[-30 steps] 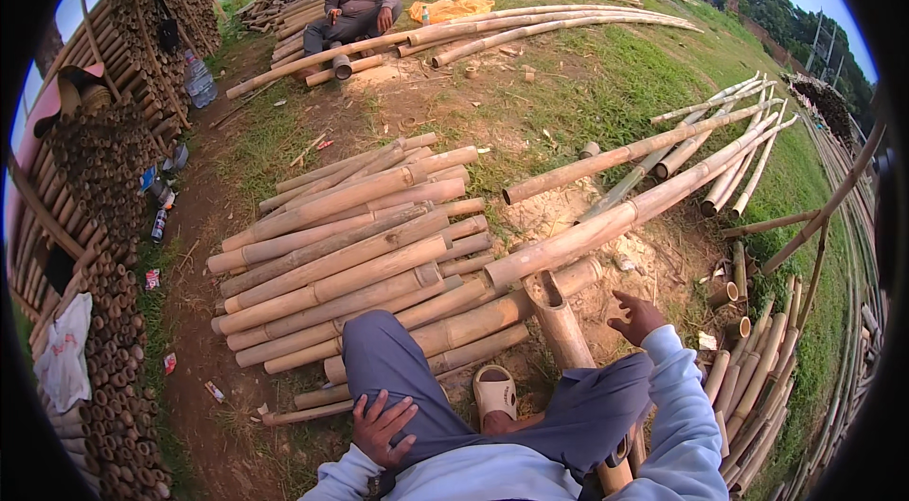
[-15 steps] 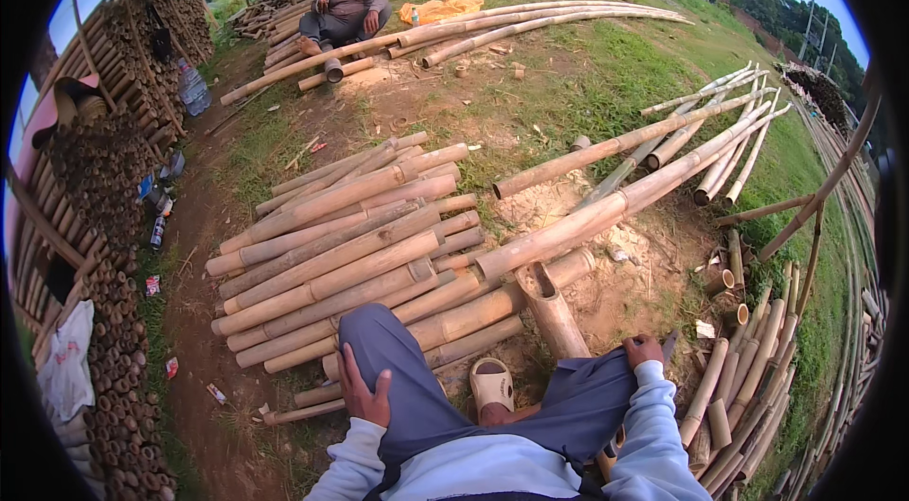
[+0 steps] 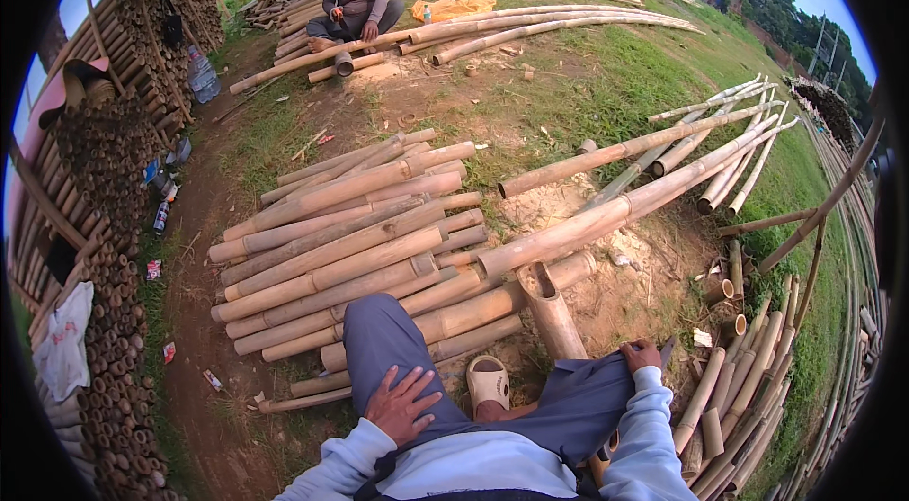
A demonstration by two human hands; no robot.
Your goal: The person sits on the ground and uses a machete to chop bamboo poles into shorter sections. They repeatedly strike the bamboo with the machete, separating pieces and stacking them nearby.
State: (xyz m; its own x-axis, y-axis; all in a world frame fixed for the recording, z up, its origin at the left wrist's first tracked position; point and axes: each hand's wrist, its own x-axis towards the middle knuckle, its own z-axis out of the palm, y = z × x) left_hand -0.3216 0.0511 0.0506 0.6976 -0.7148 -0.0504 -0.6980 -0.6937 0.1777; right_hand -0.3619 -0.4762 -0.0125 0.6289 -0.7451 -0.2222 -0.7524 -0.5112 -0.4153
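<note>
Bamboo pole (image 3: pixel 552 316) btwn knees; left hand (image 3: pixel 402 403) flat on thigh.

An outdoor bamboo yard: cut bamboo poles (image 3: pixel 341 245) lie piled on grass, with stacked bamboo (image 3: pixel 104 179) along the side.

Pale blue long sleeves, ribbed cuffs; grey-blue trousers (image 3: pixel 398 349); 1 cream slip-on sandal (image 3: pixel 489 382); bare hands.

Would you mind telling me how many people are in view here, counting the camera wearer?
2. The camera wearer sits at the bottom, left hand on the thigh, right hand at the right knee. A second person sits on bamboo at the top left. Others may be hidden behind the stacks.
</note>
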